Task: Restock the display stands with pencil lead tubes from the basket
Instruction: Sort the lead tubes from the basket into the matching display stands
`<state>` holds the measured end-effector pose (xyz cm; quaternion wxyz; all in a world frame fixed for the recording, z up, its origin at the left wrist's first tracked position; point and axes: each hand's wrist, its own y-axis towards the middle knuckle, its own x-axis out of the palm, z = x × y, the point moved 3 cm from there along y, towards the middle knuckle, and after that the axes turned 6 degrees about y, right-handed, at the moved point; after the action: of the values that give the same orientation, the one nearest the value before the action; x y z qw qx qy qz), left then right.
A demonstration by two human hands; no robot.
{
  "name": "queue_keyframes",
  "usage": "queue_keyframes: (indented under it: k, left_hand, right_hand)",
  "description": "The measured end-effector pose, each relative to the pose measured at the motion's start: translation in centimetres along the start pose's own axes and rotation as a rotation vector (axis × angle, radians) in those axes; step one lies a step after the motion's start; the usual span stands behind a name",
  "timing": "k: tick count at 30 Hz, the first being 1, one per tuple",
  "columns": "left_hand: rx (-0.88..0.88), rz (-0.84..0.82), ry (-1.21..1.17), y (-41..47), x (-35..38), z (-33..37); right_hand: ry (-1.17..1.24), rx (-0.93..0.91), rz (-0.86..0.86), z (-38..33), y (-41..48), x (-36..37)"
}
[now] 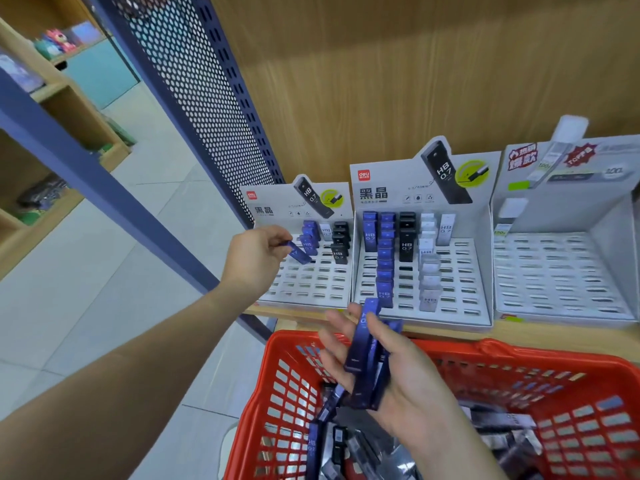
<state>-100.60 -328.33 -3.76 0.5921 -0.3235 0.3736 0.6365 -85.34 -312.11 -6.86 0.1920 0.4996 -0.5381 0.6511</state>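
Division of labour: left hand [258, 252] pinches one tube [300, 255] angled into the stand [304, 289], right hand [391, 362] grips spares [360, 355] above basket [519, 351].

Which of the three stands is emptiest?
The right stand: nearly all its slots are bare, with only white tubes at its back left corner. The left stand and middle stand both hold blue, black and white tubes.

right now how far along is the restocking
Done: the middle stand has partly filled blue, black and white columns; the left stand a few back rows. In hand: left hand pinches one blue tube over it; right hand grips a blue bundle. Left: most slots, the almost bare right stand, more tubes in the basket.
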Motion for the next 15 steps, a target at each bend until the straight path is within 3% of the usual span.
queue_keyframes:
  k: [10,15]
  left_hand:
    - [0.330,-0.009,0.300,0.2,0.6,1.2]
    - [0.371,0.033,0.299,0.3,2.1,0.1]
  right_hand:
    - [-0.036,0.011,0.049,0.0,-0.3,-0.1]
    - [-0.071,-0.023,0.054,-0.5,0.1,-0.9]
